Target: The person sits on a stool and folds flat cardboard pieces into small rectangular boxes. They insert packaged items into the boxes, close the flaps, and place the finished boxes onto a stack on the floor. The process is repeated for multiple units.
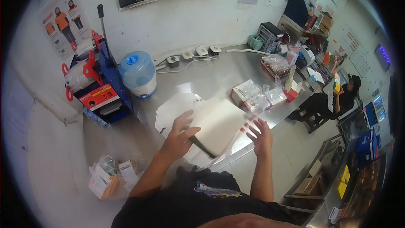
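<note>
Just right of the left hand (pixel 179 137), a pale board (pixel 219 124), blurred, dark along part of its near edge. Left thumb and fingers parted at the board's left edge; contact impossible to tell. Past the opposite edge, the right hand (pixel 262 136), fingers spread and apart from the board, seen against floor tiles (pixel 287 160) beyond the rim of a steel table (pixel 202 78). Under the board and forward of the left hand, white cut sheets (pixel 171 109) with angular outlines. Left of that hand, low, an orange-and-white box (pixel 104 183) with clear plastic. Forward of the right hand, a white carton (pixel 244 89) near the table's edge. Forward of both hands, open room across the steel to wall sockets (pixel 201 51). Forward-left, a blue-lidded tub (pixel 137 74), then a red-and-blue machine (pixel 105 101). Well right and farther, a seated person (pixel 344 101).
</note>
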A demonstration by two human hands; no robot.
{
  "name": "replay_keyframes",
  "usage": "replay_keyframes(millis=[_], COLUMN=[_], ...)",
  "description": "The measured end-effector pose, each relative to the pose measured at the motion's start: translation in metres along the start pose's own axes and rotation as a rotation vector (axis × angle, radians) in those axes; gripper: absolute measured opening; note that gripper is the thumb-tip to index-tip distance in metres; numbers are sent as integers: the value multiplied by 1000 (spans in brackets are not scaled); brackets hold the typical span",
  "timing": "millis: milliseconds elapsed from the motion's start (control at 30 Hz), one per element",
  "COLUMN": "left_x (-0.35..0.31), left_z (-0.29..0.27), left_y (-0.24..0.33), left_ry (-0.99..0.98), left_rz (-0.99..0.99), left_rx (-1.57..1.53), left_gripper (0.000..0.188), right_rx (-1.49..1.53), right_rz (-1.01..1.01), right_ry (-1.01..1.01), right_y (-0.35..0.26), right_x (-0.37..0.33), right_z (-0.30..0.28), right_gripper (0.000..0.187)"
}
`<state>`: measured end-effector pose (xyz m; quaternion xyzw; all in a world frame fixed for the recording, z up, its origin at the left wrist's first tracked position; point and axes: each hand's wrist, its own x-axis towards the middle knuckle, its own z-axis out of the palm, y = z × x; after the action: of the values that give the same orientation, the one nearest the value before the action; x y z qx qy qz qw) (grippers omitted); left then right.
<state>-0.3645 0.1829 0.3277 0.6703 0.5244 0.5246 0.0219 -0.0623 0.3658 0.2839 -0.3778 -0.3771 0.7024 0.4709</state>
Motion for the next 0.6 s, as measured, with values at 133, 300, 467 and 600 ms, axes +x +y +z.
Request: replay_keyframes(millis=[133,300,467,600], left_x=[-18,-36,-33,-20], left_z=[9,3,-31,-15], left_y=[-10,-21,-38,-35], left_ry=[-93,-124,340,63], left_rz=[52,-56,-501,-614], left_rx=[29,-2,-280,-564], left_gripper=[52,45,36,46], right_rx=[111,-394,-417,-881], right_rz=[440,371,110,-345], right_ry=[-461,-541,-166,-167], right_y=[26,25,-17,-36], right_x=[12,-25,-29,-25], right_z=[-42,1,34,90], right_gripper=[55,40,29,24])
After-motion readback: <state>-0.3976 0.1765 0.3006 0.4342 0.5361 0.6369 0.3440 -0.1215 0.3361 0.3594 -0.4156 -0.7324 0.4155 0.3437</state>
